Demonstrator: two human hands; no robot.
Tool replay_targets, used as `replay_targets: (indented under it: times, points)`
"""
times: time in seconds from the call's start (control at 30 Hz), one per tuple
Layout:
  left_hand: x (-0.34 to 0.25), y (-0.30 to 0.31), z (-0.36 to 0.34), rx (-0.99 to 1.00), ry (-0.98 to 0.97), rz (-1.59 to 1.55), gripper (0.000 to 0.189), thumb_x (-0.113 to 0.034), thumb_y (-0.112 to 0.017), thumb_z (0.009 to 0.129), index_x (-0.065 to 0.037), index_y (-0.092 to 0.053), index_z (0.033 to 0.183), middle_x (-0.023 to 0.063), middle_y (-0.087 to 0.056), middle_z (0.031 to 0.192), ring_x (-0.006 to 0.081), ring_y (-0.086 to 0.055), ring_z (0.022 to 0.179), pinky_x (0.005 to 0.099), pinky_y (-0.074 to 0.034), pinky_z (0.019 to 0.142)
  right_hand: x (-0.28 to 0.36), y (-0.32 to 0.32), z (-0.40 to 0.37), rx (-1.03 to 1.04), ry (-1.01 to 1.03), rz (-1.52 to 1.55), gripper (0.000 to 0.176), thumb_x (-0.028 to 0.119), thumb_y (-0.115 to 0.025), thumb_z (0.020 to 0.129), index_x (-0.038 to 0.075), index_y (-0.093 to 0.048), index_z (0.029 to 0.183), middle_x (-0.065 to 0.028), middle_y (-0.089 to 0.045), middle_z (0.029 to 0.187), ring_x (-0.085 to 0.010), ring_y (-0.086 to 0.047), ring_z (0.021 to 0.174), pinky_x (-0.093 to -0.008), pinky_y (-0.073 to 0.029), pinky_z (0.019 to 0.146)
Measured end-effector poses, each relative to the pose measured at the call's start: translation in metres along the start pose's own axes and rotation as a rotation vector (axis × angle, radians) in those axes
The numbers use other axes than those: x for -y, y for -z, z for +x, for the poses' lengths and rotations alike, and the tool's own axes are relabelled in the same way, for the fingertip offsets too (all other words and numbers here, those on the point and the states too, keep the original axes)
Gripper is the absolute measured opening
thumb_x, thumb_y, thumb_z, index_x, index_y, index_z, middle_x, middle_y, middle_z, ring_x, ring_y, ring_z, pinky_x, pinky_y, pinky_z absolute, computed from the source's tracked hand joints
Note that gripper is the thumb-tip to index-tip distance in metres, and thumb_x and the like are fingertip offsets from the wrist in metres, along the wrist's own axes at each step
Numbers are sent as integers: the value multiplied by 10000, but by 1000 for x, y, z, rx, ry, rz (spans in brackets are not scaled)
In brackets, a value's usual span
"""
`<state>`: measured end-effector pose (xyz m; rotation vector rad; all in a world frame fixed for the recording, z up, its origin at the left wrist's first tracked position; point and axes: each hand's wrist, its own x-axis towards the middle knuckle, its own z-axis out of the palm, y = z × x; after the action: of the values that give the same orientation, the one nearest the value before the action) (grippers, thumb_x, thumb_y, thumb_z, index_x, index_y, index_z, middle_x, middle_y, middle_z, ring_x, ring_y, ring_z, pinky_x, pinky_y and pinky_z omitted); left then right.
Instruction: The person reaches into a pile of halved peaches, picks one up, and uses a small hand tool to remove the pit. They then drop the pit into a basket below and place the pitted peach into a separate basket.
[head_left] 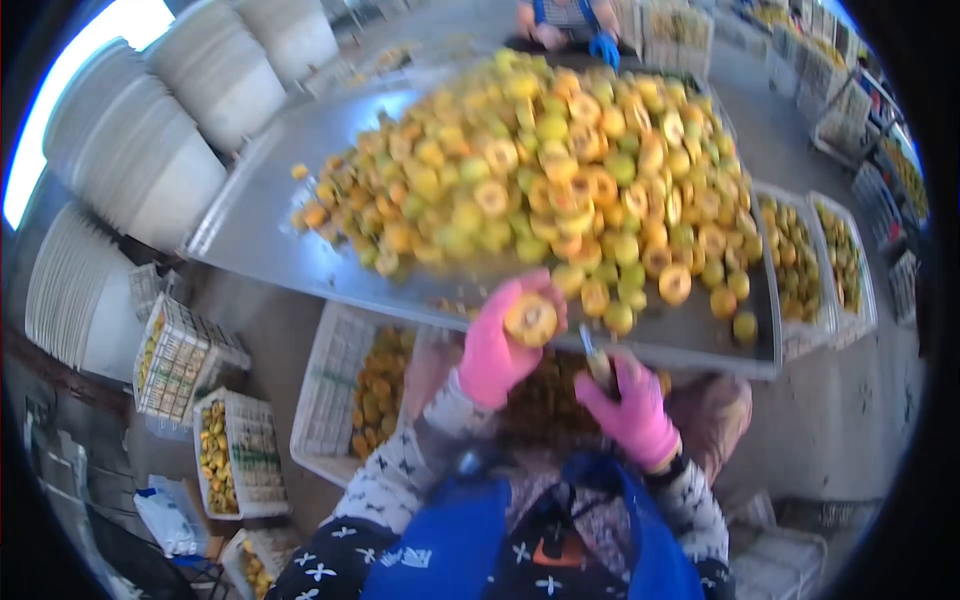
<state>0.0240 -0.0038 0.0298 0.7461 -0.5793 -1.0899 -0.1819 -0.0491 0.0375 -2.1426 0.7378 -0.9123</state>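
Observation:
My left hand [493, 350], in a pink glove, is closed around a yellow peach half [531, 319], its cut face and brown centre turned upward. To its right, my pink-gloved right hand [632, 408] grips a small knife [597, 365] with a pale handle and a thin metal tip; motion blur hides the tip's exact shape. The knife is apart from the peach half. Both hands are over the near edge of a metal table [270, 225], which bears a large heap of whole and halved peaches [570, 180].
Below the table, a white crate [330, 385] holds cut fruit between my legs and to the left. More filled crates stand at left [255, 450] and right [795, 265]. Stacked white tubs [130, 150] line the left. Across the table is another person with a blue glove [605, 48].

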Motion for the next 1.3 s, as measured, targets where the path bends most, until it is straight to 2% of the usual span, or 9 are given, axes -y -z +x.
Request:
replay_targets:
  times: [0.17,0.3,0.4,0.57,0.93,1.03,1.13,1.27,1.3]
  points:
    - [-5,-12,-18,-33,61,-88,366,-201,-530,995,-4,-541,1303,136,-627,1144,264,-631,1023,389,-527,883,10,-24,14,-66,229,-114,325,192,-755,811,58,-604,1066,-133,-650,810,-333,-647,693,-425,-510,600]
    - [-14,-8,-27,159,-403,859,345,-186,-505,1002,10,-563,1280,142,-673,1118,223,-652,1009,337,-526,894,6,-31,6,50,274,-441,406,222,-710,823,24,-603,1161,-151,-645,844,-351,-640,728,-444,-505,642]
    - [6,3,-26,15,34,330,365,-97,-538,971,-19,-569,1326,117,-676,1121,207,-635,1045,338,-527,882,7,-33,5,48,343,-717,383,259,-704,825,53,-595,1128,-98,-637,872,-286,-644,792,-430,-494,692]
    - [-1,-14,-29,-107,221,-87,346,-27,-601,945,-5,-586,1289,104,-684,1042,153,-648,801,261,-531,673,15,-25,7,94,222,-458,367,314,-713,839,81,-586,1093,-75,-651,854,-267,-657,769,-408,-494,673]
    - [2,-15,-39,16,98,353,288,-50,-629,927,-1,-637,1211,49,-677,970,79,-596,809,209,-488,735,32,-24,2,226,298,-159,225,246,-696,870,83,-541,858,-122,-582,663,-358,-630,590,-465,-485,514]
    - [5,-14,-35,9,117,200,287,-119,-656,941,-11,-638,1206,49,-673,951,91,-596,780,219,-487,697,-57,-74,-33,102,139,-35,162,138,-738,819,70,-593,790,-87,-636,682,-291,-642,564,-405,-485,508]
    - [6,-26,-35,-276,138,38,288,-245,-687,950,-13,-653,1117,45,-661,898,107,-589,741,229,-478,663,-41,-77,-25,264,-137,142,257,238,-675,867,25,-547,933,-230,-613,749,-377,-637,709,-474,-467,615]
    - [9,-13,-37,-148,64,311,250,-272,-670,961,-23,-653,955,21,-625,788,102,-561,673,235,-466,636,-32,-81,-22,268,-60,195,210,202,-655,883,33,-541,833,-140,-551,638,-292,-546,571,-399,-442,549]
    - [7,-8,-38,-96,91,333,258,-278,-666,963,-21,-653,949,24,-626,782,104,-564,675,237,-467,634,-25,-78,-22,487,-608,687,153,187,-646,899,58,-577,852,-36,-557,639,-161,-529,541,-305,-407,502]
